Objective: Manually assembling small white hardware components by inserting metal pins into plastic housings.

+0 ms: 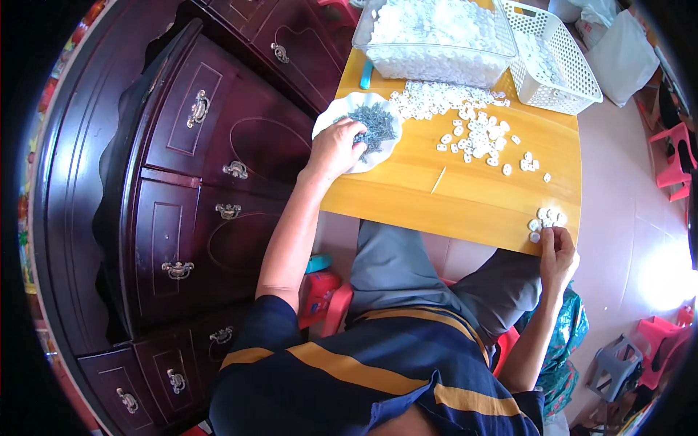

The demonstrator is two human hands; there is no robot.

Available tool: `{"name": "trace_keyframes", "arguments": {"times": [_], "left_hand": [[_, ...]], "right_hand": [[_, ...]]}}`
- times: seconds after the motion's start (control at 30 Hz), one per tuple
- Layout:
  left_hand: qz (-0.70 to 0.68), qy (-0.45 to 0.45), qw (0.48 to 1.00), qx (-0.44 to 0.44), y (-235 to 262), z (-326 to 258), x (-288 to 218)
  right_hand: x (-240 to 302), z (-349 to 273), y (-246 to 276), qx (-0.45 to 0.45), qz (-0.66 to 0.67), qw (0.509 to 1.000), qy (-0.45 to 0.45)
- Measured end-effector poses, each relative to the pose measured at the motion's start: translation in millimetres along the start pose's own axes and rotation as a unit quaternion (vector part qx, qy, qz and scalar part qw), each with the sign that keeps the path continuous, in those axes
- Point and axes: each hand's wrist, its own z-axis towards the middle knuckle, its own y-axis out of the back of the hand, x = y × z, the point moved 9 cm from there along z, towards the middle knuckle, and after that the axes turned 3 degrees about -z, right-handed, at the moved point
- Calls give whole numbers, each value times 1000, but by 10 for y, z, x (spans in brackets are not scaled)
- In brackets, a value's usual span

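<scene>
My left hand (333, 151) reaches into a white wavy-rimmed dish (327, 114) at the table's left edge. Its fingers are bent together on a heap of thin grey metal pieces (376, 125), which look like small screws or nails; what lies between the fingertips is hidden. At the near right corner, my right hand (560, 263) pinches at a small white round plastic piece (536, 237). Beside those fingers sits a small cluster of similar white pieces (550, 216). More white plastic pieces (481, 136) lie loose across the far middle of the table.
A clear tub (436, 58) full of white pieces stands at the table's far side, beside a white perforated basket (558, 91). A thin pale stick (438, 179) lies on the wooden table (385, 192). Dark wooden cabinets (269, 145) rise close on the left.
</scene>
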Motion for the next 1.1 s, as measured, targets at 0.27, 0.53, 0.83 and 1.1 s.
{"name": "trace_keyframes", "arguments": {"times": [0.27, 0.53, 0.83, 1.1], "left_hand": [[-7, 0, 1000, 1, -28, 19, 59], [-40, -19, 999, -14, -45, 87, -17], [-60, -6, 998, -7, 0, 84, -9], [-43, -30, 998, -44, 17, 54, -16]], "right_hand": [[-11, -40, 31, -15, 24, 1000, -1], [64, -122, 145, -90, 94, 991, 39], [1289, 73, -709, 22, -39, 950, 309], [1385, 368, -1534, 98, -161, 938, 290]]}}
